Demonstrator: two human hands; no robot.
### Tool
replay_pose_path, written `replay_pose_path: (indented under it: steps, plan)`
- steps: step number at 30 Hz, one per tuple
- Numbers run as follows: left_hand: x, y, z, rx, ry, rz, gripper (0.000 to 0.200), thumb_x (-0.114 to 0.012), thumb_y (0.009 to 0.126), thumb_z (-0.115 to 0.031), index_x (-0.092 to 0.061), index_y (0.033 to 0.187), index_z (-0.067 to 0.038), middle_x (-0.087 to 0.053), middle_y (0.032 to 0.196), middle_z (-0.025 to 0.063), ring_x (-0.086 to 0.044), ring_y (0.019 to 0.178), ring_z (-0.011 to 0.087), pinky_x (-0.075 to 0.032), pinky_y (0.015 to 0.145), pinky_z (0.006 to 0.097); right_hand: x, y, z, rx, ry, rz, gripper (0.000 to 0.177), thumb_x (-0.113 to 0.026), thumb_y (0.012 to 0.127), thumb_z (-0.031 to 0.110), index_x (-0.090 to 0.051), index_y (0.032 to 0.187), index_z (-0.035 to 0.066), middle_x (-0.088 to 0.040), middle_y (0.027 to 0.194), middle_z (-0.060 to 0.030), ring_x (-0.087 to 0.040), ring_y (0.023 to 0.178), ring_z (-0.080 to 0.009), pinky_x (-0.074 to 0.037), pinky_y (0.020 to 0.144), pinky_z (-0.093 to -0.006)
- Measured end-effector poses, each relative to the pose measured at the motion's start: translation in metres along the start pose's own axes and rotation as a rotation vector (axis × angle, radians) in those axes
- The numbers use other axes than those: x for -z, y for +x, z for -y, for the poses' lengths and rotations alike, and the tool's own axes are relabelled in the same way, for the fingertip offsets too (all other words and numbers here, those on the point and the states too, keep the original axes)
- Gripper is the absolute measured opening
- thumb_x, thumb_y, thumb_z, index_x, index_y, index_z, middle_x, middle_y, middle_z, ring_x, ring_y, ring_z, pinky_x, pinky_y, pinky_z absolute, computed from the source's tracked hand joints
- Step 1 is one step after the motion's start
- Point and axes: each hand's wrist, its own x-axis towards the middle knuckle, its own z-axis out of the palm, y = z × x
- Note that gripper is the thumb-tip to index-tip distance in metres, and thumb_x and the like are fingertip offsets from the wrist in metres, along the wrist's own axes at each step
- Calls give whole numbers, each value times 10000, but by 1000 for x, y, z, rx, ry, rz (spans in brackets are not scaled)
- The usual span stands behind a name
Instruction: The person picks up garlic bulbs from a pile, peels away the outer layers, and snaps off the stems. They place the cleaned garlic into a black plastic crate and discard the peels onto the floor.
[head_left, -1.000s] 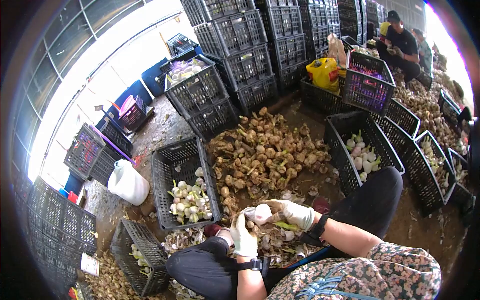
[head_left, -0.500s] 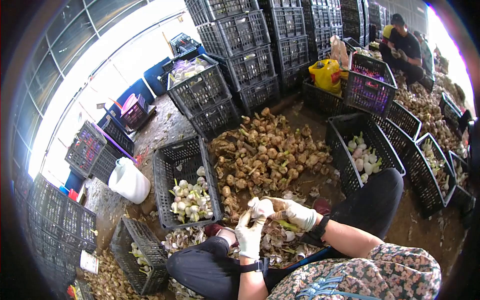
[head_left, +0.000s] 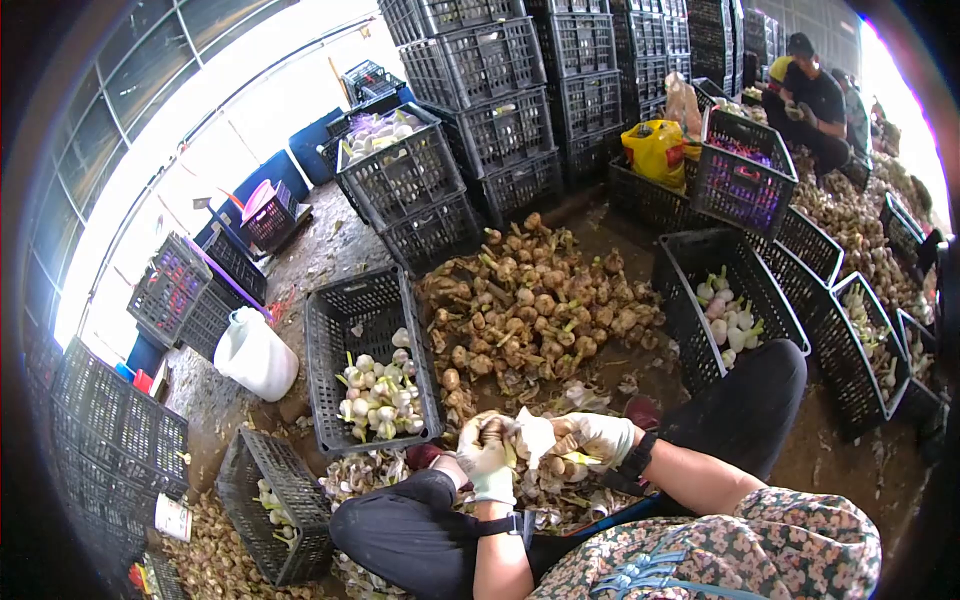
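A white garlic bulb (head_left: 535,436) with loose, peeling skin is held between my two gloved hands above the lap. My left hand (head_left: 485,455) has its fingers curled round the bulb's left side. From the right, my right hand (head_left: 598,437) closes on the same bulb, its fingertips partly hidden. Just beyond the hands lies a heap of brown, unpeeled garlic (head_left: 545,300). Peeled skins (head_left: 545,490) are scattered beneath them. Cleaned bulbs (head_left: 380,400) lie in a black crate (head_left: 428,375) to the left.
Another crate (head_left: 790,300) with white bulbs stands at the right, by my knee. Stacked black crates (head_left: 505,130) rise behind the heap. A white container (head_left: 257,355) stands at the left. A person (head_left: 818,105) in dark clothes sits at the back right.
My left hand has shifted slightly left, and loose skin now spreads from the bulb between the hands. The view has shifted a little.
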Motion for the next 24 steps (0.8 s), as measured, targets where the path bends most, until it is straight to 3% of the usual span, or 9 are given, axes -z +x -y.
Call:
replay_pose_path:
  steps: [3, 6, 7, 8, 10, 13, 18, 23, 24]
  plan:
    - [-17, -20, -60, 3, -130, -103, 232, -643, 958, -81, -632, 1180, -14, -667, 1090, 40, -623, 958, 142, -522, 827, 272, -14, 5, 7, 232, 115, -22, 519, -677, 916, 155, -475, 1366, -10, -660, 1176, -117, -667, 963, -163, -545, 748, -250]
    - [-19, -26, -40, -65, -36, 112, 341, -768, 853, -80, -669, 1177, -42, -675, 1132, 61, -624, 1010, 169, -505, 910, 305, -18, 17, 11, 413, -329, -357, 490, -616, 960, 97, -446, 1408, -6, -600, 1317, -87, -611, 1118, -153, -483, 969, -297]
    - [-25, -31, -48, -323, 426, 39, 344, -816, 775, -57, -706, 1100, -40, -679, 1111, 96, -636, 975, 199, -519, 885, 327, -15, 18, 8, 416, -326, -357, 490, -616, 960, 97, -446, 1408, -6, -600, 1317, -87, -611, 1118, -153, -483, 969, -297]
    - [-25, -24, -22, -291, 139, -32, 283, -806, 765, -50, -717, 1032, -25, -687, 1010, 106, -642, 911, 229, -525, 858, 346, -13, 18, 3, 395, -313, -344, 482, -598, 966, 78, -443, 1413, -12, -583, 1348, -89, -584, 1168, -164, -458, 1001, -306]
    - [-20, -29, -54, -425, 536, -26, 205, -790, 792, -62, -714, 977, -19, -689, 919, 93, -642, 855, 229, -529, 825, 336, -14, 15, 3, 369, -303, -330, 474, -580, 971, 59, -440, 1417, -19, -566, 1378, -92, -556, 1218, -174, -432, 1033, -316]
    - [-22, -27, -54, -153, 223, -71, 146, -733, 884, -94, -683, 995, -12, -697, 928, 50, -633, 847, 163, -521, 809, 291, -15, 7, 8, 192, -102, -221, 392, -582, 972, 58, -497, 1353, 17, -655, 1055, -29, -646, 890, -116, -526, 728, -256]
    - [-25, -25, -61, -22, 24, -30, 146, -695, 924, -82, -658, 1042, -5, -693, 976, 40, -622, 869, 127, -515, 817, 268, 6, 0, -1, 117, 25, -122, 274, -605, 967, 105, -563, 1227, 29, -644, 925, -12, -611, 681, -92, -479, 590, -214]
    - [-4, -18, -51, 375, -406, 246, 622, -534, 965, -563, -530, 1308, -44, -668, 1181, 130, -669, 1026, 247, -528, 920, 367, -17, -7, 14, 146, -62, -235, 371, -700, 905, 222, -630, 1156, -43, -652, 844, -39, -524, 540, -72, -366, 452, -200]
    - [-5, -17, -49, 285, -319, 363, 653, -594, 944, -559, -562, 1320, -26, -624, 1246, 57, -562, 1167, 176, -406, 1045, 345, -18, -6, 16, 162, -57, -264, 355, -696, 909, 206, -631, 1159, -37, -649, 838, -35, -524, 549, -74, -366, 461, -201]
